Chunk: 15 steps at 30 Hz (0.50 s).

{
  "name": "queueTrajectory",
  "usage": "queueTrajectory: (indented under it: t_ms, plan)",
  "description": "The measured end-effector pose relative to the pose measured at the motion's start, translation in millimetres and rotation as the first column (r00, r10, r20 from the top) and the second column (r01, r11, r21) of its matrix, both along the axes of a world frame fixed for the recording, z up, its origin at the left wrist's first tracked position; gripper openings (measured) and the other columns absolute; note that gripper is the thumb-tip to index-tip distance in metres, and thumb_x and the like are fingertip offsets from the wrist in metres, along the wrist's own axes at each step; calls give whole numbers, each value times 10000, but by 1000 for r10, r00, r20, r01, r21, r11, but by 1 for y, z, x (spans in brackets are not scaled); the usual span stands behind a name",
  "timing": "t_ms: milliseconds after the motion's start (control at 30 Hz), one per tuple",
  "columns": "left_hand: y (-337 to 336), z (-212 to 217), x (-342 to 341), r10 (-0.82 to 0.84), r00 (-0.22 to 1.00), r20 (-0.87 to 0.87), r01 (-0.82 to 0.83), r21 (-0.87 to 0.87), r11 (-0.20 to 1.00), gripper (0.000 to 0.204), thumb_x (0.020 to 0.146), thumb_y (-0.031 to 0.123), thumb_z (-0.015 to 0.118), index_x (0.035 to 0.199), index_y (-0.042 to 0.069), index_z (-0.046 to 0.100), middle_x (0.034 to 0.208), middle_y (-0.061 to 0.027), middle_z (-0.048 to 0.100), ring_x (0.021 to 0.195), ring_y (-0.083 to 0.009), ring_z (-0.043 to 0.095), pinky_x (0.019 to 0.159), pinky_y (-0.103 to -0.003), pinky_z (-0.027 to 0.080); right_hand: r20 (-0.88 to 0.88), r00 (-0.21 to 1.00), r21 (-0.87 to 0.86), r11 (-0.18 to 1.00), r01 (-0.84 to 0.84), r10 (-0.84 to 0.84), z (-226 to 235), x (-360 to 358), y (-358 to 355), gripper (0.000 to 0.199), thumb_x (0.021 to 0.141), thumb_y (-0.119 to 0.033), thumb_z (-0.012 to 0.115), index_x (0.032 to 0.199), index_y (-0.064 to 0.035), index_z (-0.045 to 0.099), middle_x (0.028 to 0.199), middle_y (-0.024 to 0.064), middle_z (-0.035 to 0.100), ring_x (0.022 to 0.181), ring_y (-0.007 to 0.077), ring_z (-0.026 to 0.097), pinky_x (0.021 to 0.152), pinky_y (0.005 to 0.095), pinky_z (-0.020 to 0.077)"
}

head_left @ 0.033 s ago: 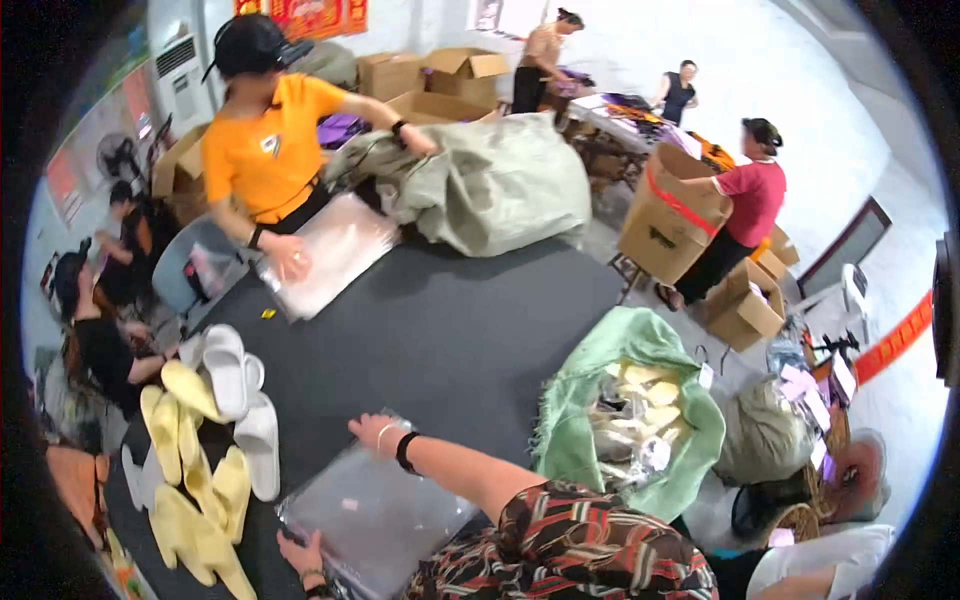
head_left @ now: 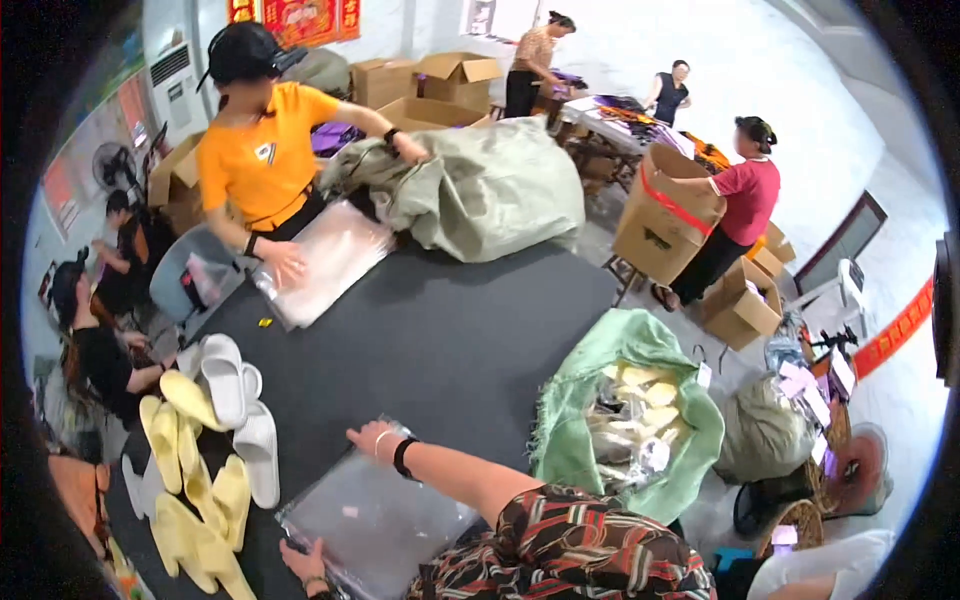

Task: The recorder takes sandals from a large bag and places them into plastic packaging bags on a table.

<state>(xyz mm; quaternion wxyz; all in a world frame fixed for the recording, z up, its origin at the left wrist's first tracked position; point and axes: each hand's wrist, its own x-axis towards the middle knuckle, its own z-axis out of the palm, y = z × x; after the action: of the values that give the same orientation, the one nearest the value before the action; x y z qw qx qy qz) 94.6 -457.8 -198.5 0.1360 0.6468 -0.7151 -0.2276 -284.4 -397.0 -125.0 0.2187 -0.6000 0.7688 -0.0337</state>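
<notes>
A stack of clear plastic bags [head_left: 385, 515] lies flat on the dark table close to my body. My right hand [head_left: 376, 440], with a bracelet and a black wristband, rests across the far edge of the stack, fingers stretched toward the left. At the near left corner, my left hand [head_left: 303, 562] has its thumb and fingers apart beside the bags' edge. Neither hand visibly grips anything. Left of the bags are piled yellow slippers [head_left: 200, 490] and light grey slippers [head_left: 258, 455]. To the right, a green woven sack [head_left: 560, 420] gapes around yellow slippers, some in clear wrapping.
Across the table [head_left: 420, 340], a co-worker in orange [head_left: 262, 150] has one hand on another stack of plastic bags [head_left: 335, 255] and the other on a large grey-green sack [head_left: 490, 190]. A tall carton [head_left: 660, 225] stands beyond. Several other people work around the room.
The picture has shifted slightly. Both my hands remain at the edges of the plastic bags, and the co-worker's hand on the other stack has its fingers spread more.
</notes>
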Motion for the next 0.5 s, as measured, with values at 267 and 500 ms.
queueTrajectory:
  t_ms: [267,500]
  plan:
    - [22,13,-1,56,979,-196,-21,180,983,667,543,216,854,1070,-36,532,1068,-187,564,995,-329,550,881,-412,448,-219,954,54,979,-197,204,-14,0,-2,448,663,-280,775,1073,-137,667,1198,95,545,1152,331,500,916,505,443]
    - [60,40,-13,158,987,40,-162,334,929,574,669,523,749,882,4,630,948,-202,616,902,-344,595,803,-414,467,79,976,59,977,-206,202,8,-2,-3,776,563,-113,842,1203,-71,405,1205,206,489,1095,413,547,902,474,491]
